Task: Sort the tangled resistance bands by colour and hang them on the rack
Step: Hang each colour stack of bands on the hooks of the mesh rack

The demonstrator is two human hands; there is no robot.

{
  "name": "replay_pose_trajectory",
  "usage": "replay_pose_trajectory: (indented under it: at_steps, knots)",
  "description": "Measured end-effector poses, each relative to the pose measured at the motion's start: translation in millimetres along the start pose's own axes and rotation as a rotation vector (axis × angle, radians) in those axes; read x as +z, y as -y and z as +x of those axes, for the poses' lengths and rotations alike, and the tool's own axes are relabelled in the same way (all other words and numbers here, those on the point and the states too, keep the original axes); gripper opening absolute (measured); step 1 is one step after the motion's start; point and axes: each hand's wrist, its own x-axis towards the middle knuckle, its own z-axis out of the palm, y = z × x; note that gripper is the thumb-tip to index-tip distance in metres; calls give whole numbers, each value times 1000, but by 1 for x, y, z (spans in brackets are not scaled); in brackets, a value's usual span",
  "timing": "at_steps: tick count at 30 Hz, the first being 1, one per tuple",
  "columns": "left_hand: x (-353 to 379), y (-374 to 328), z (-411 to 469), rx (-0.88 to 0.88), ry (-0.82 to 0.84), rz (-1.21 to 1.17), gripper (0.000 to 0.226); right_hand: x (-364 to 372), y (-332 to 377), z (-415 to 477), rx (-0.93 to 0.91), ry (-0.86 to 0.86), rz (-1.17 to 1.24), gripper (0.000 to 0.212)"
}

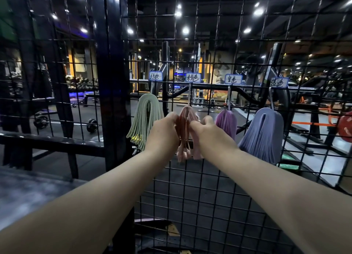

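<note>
Both hands are raised to the wire rack (190, 187) and meet at the pink bands (185, 118), the second bundle from the left.

The left hand (165, 128) is closed on the left side of the bundle just below its top fold, fingers curled in and pinching the strands. The right hand (205, 131) is closed on the right side at the same height, knuckles toward the camera and fingers curled around the strands. The fingertips of both hands are largely hidden by the backs of the hands, so the depth of each hold cannot be determined.

The pink bands are draped over a hook (190, 93) on the rack. The top fold sits just above and between the two hands. The loose ends hang down between the wrists and emerge below them.

Green bands (145, 120) hang on the hook to the left, just beside the left hand. Purple bands (226, 122) hang to the right, just beside the right hand and partly behind it. Blue bands (262, 133) hang furthest right, clear of both hands. Each colour forms one separate bundle.

A handwritten label (193, 77) is fixed to the rack above the pink bundle, with similar ones above the other three.
</note>
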Motion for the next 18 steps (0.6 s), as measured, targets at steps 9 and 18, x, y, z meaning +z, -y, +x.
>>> replay_pose_trajectory:
  at_steps: [9,18]
  knots:
    - [6,2,-5,131,73,173,20,3,2,5,31,-11,-60,25]
    - [28,27,-38,246,219,548,16,7,2,6,37,29,-88,24]
